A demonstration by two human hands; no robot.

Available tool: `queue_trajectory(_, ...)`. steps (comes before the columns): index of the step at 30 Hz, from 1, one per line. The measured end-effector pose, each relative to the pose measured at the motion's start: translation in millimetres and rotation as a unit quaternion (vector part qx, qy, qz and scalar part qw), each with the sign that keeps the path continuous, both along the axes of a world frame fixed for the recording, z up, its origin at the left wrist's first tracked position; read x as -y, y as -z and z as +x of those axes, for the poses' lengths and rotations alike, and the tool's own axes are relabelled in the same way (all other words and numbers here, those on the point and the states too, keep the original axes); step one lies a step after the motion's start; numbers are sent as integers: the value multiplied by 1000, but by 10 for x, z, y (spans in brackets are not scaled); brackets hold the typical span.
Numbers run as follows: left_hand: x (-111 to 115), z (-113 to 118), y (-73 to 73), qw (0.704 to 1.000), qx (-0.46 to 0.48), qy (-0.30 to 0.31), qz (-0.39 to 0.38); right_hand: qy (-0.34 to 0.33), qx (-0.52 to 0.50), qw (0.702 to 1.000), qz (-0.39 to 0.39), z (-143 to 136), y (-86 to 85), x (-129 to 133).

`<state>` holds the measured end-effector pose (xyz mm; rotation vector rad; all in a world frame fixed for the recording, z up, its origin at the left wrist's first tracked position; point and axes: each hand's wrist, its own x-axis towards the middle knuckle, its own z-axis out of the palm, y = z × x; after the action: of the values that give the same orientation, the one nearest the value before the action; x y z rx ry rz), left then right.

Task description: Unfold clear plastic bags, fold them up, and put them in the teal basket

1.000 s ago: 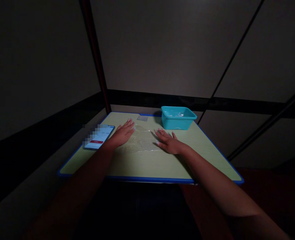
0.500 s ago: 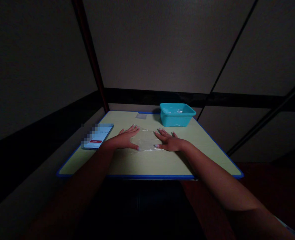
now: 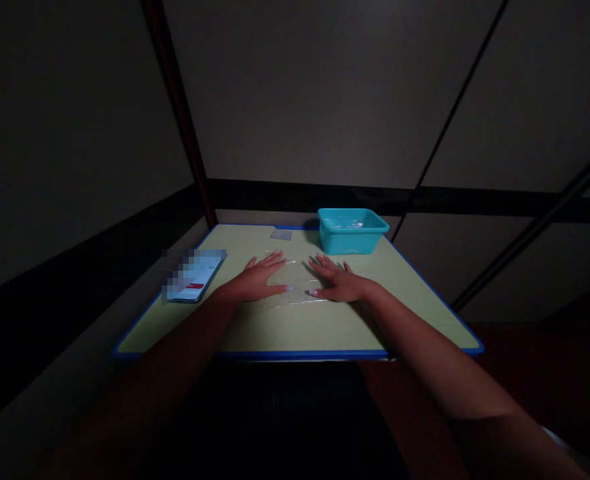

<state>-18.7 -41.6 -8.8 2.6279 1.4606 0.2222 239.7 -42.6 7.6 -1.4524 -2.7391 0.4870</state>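
Note:
A clear plastic bag or sheet (image 3: 299,275) lies flat on the pale, blue-edged table (image 3: 295,330), between and partly under my hands. My left hand (image 3: 259,280) rests palm down on its left part, fingers spread and thumb pointing right. On the right part lies my right hand (image 3: 339,281), also palm down with the fingers apart. The two thumb tips are close to each other near the sheet's front edge. Both palms hide the sheet's sides.
A turquoise plastic basin (image 3: 353,235) stands at the back right, with some clear, shiny material inside. A phone or tablet (image 3: 197,273) with a lit screen, partly pixelated, lies at the left edge. A small translucent piece (image 3: 281,235) lies near the back edge. Walls close in behind and at left.
My left hand has slid a little to the right over the plastic, bringing its thumb closer to the right one. My right hand has stayed in place.

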Motion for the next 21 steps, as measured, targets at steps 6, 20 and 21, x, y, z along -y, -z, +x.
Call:
queue_trajectory(6, -114, -32, 49, 999, 7, -51, 10, 3, -6, 1000, 1, 1, 0, -14)
queue_trajectory(20, -223, -121, 80, 996, 25, -85, 24, 5, -32, 999, -11, 62, 28, -102)
queue_trajectory(21, -241, -127, 89, 995, 27, -91, 26, 12, -52, 999, 6, 84, 57, -143)
